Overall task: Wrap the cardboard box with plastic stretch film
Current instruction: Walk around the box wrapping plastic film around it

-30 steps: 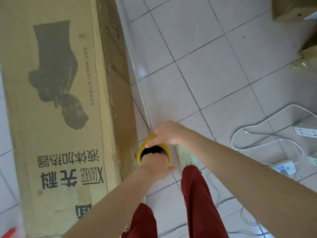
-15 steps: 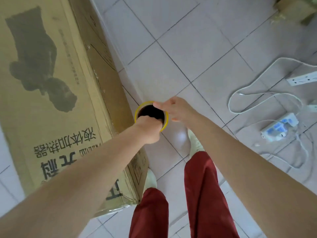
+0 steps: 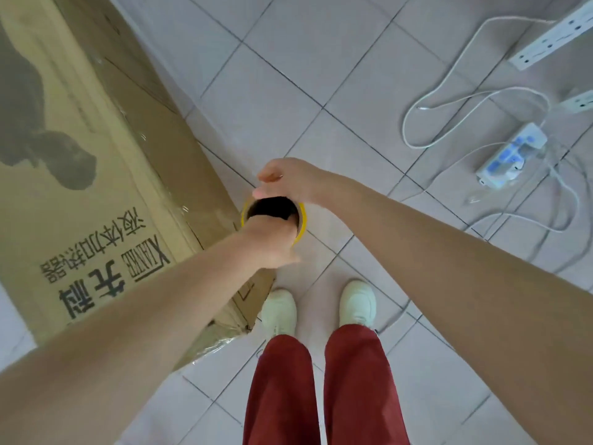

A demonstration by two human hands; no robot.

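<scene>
— Hands first: what are they doing?
— The left hand (image 3: 272,244) is reaching down into the core of the stretch film roll (image 3: 301,220), fingers going inside, so it is gripping the yellow-edged rim. The right hand (image 3: 290,181) is hovering at the far side of that rim with fingers curled. Whether it is pinching the rim or only touching it, I cannot tell from this angle.
— How is the roll standing?
— Upright, its open core facing the camera, just ahead of the white shoes (image 3: 279,311).
— And where is the cardboard box (image 3: 80,203) lying?
— Left of both hands, just beside the roll. Its long axis is running away from the person, forward and leftward, and its near corner is sitting under the left forearm. Film (image 3: 211,345) is already glinting around that corner.
— Which hand is closer to it?
— The left. I am judging that the roll needs carrying along the long side, with the film kept taut against the cardboard.
— Anything farther off?
— Right of the right hand, well apart, a power strip (image 3: 510,155) and white cables (image 3: 403,123) are lying on the tiled floor (image 3: 321,59), and a foot could catch on them.
</scene>
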